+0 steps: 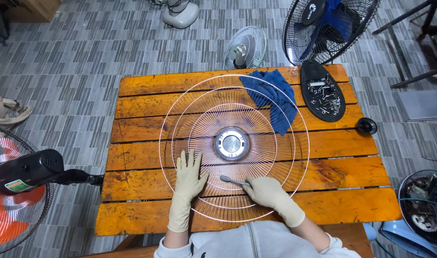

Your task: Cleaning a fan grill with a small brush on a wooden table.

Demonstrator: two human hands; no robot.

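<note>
The right hand (268,191), gloved, has its fingers closed around a small brush (232,180), the brush head resting on the wires of a round fan guard (233,143). The left hand (189,174), also gloved, lies flat with fingers spread open on the guard's lower left, holding nothing. The guard lies at the centre of the frame on an orange wooden table (142,134). A blue cloth (273,95) sits under its upper right edge, with a black tray of screws (322,93) just beside it.
</note>
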